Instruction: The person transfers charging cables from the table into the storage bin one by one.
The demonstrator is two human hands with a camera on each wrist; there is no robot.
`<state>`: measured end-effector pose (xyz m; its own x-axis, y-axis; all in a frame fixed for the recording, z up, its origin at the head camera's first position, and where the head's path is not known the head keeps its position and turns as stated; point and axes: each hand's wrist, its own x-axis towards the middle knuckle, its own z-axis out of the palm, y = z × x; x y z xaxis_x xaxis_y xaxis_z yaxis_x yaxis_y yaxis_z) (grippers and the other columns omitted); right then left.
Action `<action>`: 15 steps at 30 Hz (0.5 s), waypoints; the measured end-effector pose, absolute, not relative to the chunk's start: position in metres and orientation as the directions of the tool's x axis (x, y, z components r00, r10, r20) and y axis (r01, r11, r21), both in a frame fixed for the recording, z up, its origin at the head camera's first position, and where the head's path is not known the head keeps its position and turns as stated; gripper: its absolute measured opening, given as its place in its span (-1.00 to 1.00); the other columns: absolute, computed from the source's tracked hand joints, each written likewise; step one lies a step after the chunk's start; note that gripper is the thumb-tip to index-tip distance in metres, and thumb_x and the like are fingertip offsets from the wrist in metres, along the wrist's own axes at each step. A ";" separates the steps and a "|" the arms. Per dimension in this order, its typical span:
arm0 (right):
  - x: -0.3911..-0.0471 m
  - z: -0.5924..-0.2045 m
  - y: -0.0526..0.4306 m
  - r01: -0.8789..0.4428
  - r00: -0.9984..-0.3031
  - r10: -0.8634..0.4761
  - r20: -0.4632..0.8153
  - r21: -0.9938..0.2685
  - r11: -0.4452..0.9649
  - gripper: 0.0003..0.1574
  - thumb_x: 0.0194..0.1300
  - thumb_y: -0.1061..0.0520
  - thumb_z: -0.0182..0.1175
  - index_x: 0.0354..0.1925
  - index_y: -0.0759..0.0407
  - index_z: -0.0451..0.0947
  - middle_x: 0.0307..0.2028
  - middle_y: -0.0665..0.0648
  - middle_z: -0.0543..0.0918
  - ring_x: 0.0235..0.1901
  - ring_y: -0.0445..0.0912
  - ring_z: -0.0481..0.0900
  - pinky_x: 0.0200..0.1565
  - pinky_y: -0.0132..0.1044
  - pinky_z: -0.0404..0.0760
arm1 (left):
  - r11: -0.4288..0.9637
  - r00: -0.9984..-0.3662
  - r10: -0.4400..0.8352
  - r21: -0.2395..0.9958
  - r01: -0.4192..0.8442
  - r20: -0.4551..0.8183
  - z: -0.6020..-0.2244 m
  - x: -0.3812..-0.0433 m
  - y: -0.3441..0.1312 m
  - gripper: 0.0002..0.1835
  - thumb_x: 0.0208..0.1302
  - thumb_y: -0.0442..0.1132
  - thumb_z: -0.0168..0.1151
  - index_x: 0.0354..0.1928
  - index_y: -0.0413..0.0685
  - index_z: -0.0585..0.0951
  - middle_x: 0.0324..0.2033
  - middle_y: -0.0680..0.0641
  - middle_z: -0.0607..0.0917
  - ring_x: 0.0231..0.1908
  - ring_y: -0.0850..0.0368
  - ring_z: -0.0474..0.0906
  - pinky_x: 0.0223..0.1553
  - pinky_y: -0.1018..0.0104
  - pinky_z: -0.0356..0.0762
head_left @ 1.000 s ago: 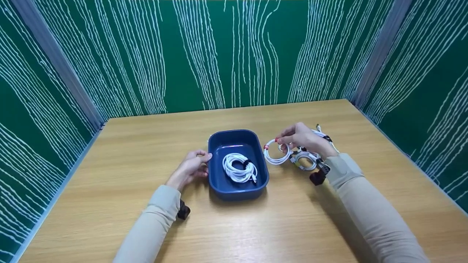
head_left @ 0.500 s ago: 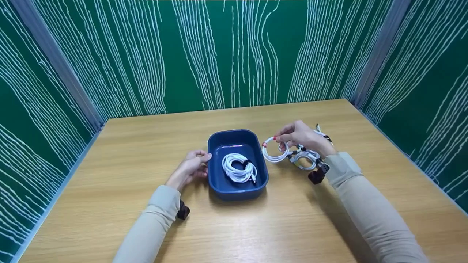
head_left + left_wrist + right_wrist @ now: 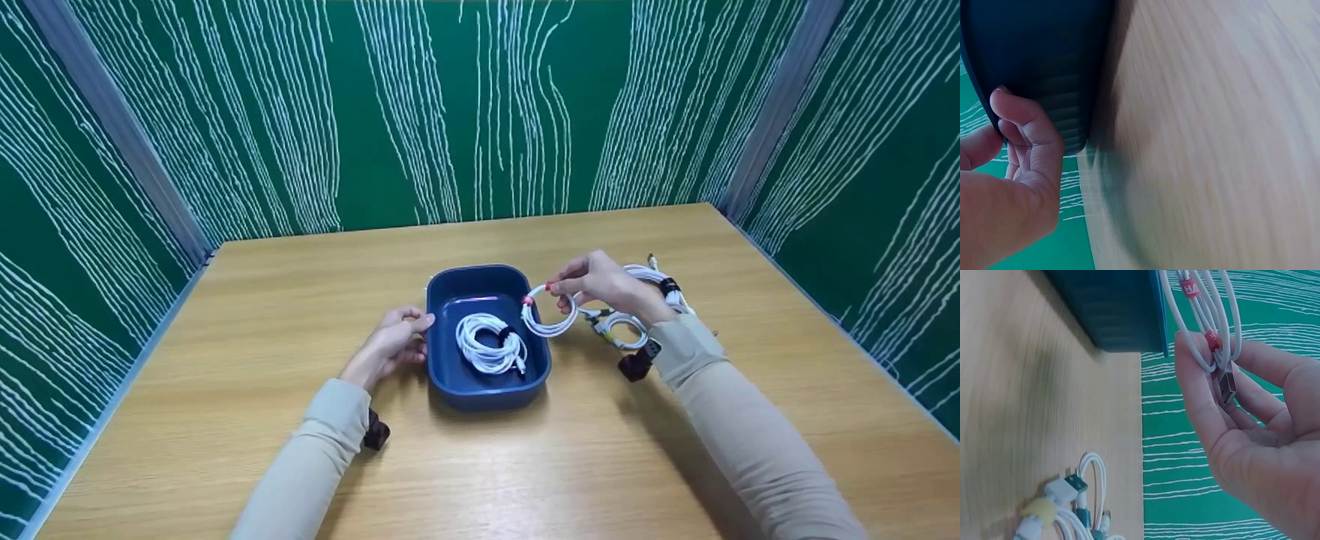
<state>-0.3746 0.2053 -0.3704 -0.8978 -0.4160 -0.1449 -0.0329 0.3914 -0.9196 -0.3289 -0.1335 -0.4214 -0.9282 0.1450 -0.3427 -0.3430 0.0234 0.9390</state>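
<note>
My left hand (image 3: 394, 337) pinches the left rim of a dark blue plastic container (image 3: 487, 402); the left wrist view shows thumb and fingers on either side of that rim. Inside the container lies a thick coil of white cable (image 3: 466, 343) bound with a black strap. Over the container's right rim, my right hand (image 3: 596, 285) holds up a smaller coiled white USB cable (image 3: 551, 330) with red ties. In the right wrist view its metal USB plug (image 3: 1228, 385) hangs between thumb and fingers, beside the container's wall.
Right of the container, partly under my right forearm, lie more coiled cables: a smaller white one (image 3: 622, 343) with a yellow band and a larger one (image 3: 645, 271) with a black strap. Green walls with white lines surround the wooden table (image 3: 315, 285) at back and sides.
My right hand has moved left with the red-tied USB cable, from beside the container to over its right rim, uncovering more of the cables behind. My left hand stays on the container.
</note>
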 end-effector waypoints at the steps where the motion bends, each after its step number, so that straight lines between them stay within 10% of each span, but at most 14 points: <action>1: -0.375 -0.371 0.204 -0.028 -0.899 -0.413 -0.146 -0.922 0.387 -0.65 0.29 0.20 0.25 -0.03 0.43 0.55 -0.38 0.11 0.71 -0.42 -0.08 0.69 -0.26 -0.24 0.72 | 0.023 -0.929 0.147 0.940 -0.341 -0.341 -0.422 -0.329 -0.134 -0.92 0.43 -0.24 0.06 -0.21 -0.07 0.39 -0.53 0.03 0.45 -0.64 0.19 0.37 -0.61 0.42 0.40; 15: -0.374 -0.374 0.194 -0.023 -0.892 -0.429 -0.141 -0.934 0.356 -0.67 0.29 0.19 0.24 -0.06 0.42 0.56 -0.39 0.10 0.69 -0.43 -0.11 0.67 -0.33 -0.34 0.69 | 0.027 -0.928 0.167 0.943 -0.332 -0.332 -0.422 -0.328 -0.135 -0.90 0.43 -0.22 0.05 -0.18 -0.08 0.37 -0.54 0.04 0.46 -0.65 0.20 0.37 -0.60 0.43 0.38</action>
<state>-0.3737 0.1944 -0.3741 -0.8923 -0.4288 -0.1412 -0.0234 0.3564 -0.9340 -0.3284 -0.1352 -0.4223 -0.9283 0.1674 -0.3321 -0.3325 0.0268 0.9427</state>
